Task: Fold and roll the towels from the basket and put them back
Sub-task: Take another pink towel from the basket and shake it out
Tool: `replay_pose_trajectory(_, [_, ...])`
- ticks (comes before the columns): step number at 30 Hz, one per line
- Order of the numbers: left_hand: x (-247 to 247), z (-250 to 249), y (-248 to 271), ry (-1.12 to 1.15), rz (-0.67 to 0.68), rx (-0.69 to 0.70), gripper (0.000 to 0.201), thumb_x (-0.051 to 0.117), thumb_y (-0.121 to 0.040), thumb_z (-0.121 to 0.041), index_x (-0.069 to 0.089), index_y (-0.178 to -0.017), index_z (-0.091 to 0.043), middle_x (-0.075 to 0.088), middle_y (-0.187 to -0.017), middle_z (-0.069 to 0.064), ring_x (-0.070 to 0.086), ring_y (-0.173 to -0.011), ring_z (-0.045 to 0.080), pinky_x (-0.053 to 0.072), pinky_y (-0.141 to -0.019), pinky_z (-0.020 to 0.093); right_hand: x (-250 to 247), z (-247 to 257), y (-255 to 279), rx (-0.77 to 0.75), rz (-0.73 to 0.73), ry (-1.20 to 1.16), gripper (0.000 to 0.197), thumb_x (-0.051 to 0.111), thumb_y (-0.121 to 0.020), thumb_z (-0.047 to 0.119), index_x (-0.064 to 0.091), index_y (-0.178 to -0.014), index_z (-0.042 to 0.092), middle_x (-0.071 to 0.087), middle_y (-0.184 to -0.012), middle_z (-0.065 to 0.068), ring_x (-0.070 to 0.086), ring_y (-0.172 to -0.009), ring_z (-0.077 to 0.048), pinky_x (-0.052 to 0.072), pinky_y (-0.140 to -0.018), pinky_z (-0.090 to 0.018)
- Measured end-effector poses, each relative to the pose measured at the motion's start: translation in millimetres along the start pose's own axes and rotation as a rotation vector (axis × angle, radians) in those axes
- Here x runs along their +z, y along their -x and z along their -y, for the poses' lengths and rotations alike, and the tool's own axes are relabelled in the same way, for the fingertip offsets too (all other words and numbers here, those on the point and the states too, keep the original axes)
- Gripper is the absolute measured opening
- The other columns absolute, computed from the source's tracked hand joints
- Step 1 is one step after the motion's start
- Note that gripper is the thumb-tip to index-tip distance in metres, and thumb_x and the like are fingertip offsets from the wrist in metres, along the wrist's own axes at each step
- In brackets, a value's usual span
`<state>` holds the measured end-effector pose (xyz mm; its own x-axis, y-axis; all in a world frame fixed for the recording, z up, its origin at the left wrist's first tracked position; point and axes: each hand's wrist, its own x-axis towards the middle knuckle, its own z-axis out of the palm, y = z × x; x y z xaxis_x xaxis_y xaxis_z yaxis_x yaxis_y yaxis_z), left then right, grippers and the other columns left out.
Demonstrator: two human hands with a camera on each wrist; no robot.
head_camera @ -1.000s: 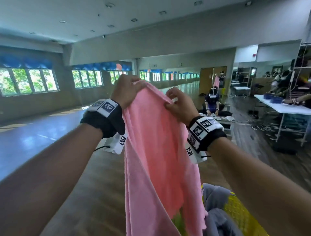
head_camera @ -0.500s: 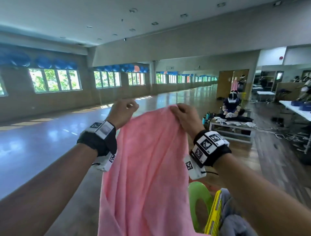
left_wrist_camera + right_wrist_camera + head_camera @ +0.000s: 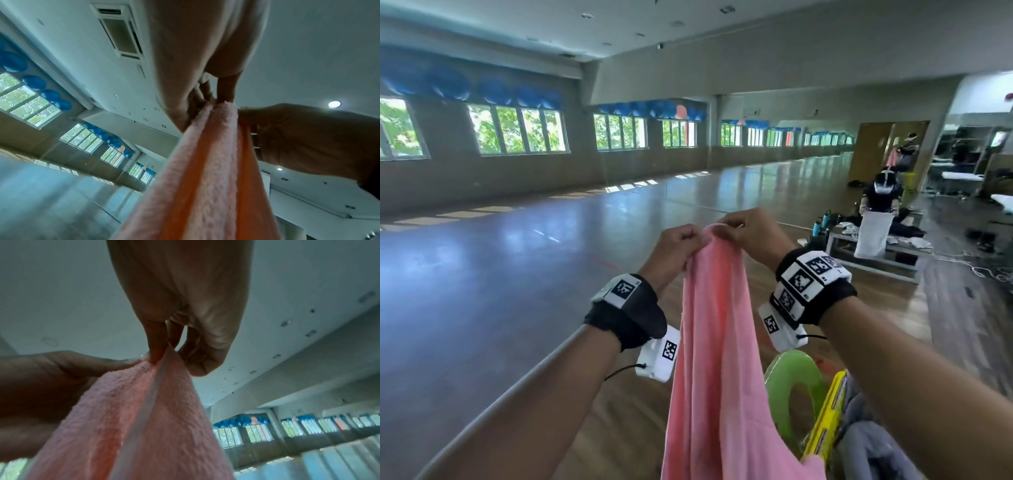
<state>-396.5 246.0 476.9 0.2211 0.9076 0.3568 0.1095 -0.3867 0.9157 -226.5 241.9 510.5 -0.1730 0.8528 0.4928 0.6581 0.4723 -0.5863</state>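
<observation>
You've got your left hand (image 3: 677,245) and right hand (image 3: 751,236) pinching the pink towel's (image 3: 717,342) top corners together up high, so it hangs folded lengthwise, clear of the yellow basket (image 3: 825,425).

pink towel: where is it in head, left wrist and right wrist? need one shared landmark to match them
Head: towel hangs centre, from both hands down to the bottom edge.
Left wrist: towel runs from centre to the bottom, top edge pinched by the left hand.
Right wrist: towel fills lower centre-left, pinched by the right hand.
Shared landmark: the top edge where both grips meet; also the blue-trimmed windows.
</observation>
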Motion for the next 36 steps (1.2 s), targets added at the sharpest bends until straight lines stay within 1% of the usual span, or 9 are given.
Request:
replay_pose_trajectory(7, [9.2,9.6,3.0,0.057,0.015,-0.046,0.013,0.061,-0.091,-0.016,0.063,-0.084,-0.004,0.051,-0.081,0.013,0.048,-0.079,0.022,0.036,-0.069,0.032,7.9,-7.7,20.9,0.172,0.127,-0.195,0.012,0.063,-0.093,0.021,0.071,-0.096,0.013,0.069,-0.085,-0.001,0.065,-0.075,-0.013,0.053,-0.064,-0.026])
replay_pose_trajectory(11, [11.6,12.9,6.2,0.190,0.131,-0.073,0.019,0.065,-0.086,-0.028,0.064,-0.075,-0.012,0.050,-0.077,0.011,0.045,-0.076,0.022,0.034,-0.069,0.034,15.6,-10.3,30.3,0.214,0.096,-0.254,0.024,0.048,-0.101,0.023,0.061,-0.086,0.009,0.059,-0.086,-0.012,0.053,-0.079,-0.024,0.043,-0.076,-0.037])
replay_pose_trajectory(16, [8.3,18.9,16.0,0.250,0.128,-0.056,0.021,0.062,-0.083,-0.030,0.065,-0.066,-0.018,0.051,-0.068,-0.001,0.046,-0.067,0.017,0.034,-0.062,0.030,-7.1,-8.9,33.9,0.287,-0.103,-0.360,0.032,0.043,-0.102,0.027,0.063,-0.098,0.002,0.061,-0.094,-0.012,0.056,-0.088,-0.022,0.045,-0.089,-0.042])
replay_pose_trajectory(20, [5.1,15.4,10.2,0.182,0.056,0.013,0.023,0.060,-0.091,-0.020,0.061,-0.068,-0.017,0.050,-0.061,-0.006,0.044,-0.059,0.009,0.034,-0.055,0.021,-4.8,-0.7,49.8,0.238,0.127,-0.231,0.037,0.050,-0.095,0.049,0.072,-0.096,0.019,0.072,-0.095,0.001,0.069,-0.088,-0.016,0.054,-0.082,-0.033])
replay_pose_trajectory(22, [3.1,14.3,8.5,0.137,0.058,0.050,0.020,0.059,-0.092,-0.018,0.064,-0.074,-0.013,0.056,-0.067,-0.003,0.050,-0.066,0.010,0.040,-0.062,0.022,-1.1,3.2,59.3,0.189,0.219,-0.181,0.033,0.054,-0.093,0.049,0.073,-0.093,0.022,0.074,-0.089,0.000,0.071,-0.078,-0.014,0.057,-0.073,-0.031])
replay_pose_trajectory(24, [0.0,15.9,10.0,0.127,0.103,0.042,0.014,0.067,-0.087,-0.021,0.066,-0.082,-0.007,0.060,-0.077,0.006,0.056,-0.075,0.017,0.045,-0.070,0.030,-6.9,3.5,61.0,0.164,0.157,-0.314,0.028,0.056,-0.095,0.040,0.074,-0.086,0.022,0.074,-0.083,-0.001,0.071,-0.074,-0.015,0.057,-0.069,-0.031])
replay_pose_trajectory(27, [-2.8,15.8,15.4,0.124,0.142,0.017,0.023,0.070,-0.084,-0.019,0.066,-0.094,0.002,0.064,-0.088,0.012,0.061,-0.083,0.023,0.050,-0.080,0.040,-11.3,0.3,54.7,0.125,0.102,-0.423,0.026,0.052,-0.098,0.034,0.074,-0.096,0.020,0.073,-0.093,0.003,0.069,-0.086,-0.012,0.054,-0.072,-0.022])
replay_pose_trajectory(32, [-11.3,3.8,15.0,0.084,-0.040,0.070,0.009,0.068,-0.086,-0.016,0.068,-0.084,-0.007,0.064,-0.076,0.003,0.059,-0.075,0.010,0.049,-0.074,0.028,24.4,4.7,52.9,0.146,0.216,-0.353,0.028,0.053,-0.097,0.042,0.070,-0.086,0.021,0.070,-0.079,0.009,0.066,-0.074,-0.008,0.050,-0.067,-0.024])
replay_pose_trajectory(36, [-23.7,16.5,28.5,0.118,0.123,-0.052,0.027,0.064,-0.088,-0.031,0.072,-0.093,-0.005,0.068,-0.099,0.021,0.060,-0.090,0.026,0.048,-0.087,0.047,21.9,7.1,44.0,0.073,0.030,-0.387,0.026,0.059,-0.094,0.038,0.071,-0.080,0.021,0.066,-0.079,0.005,0.061,-0.076,-0.011,0.048,-0.072,-0.028])
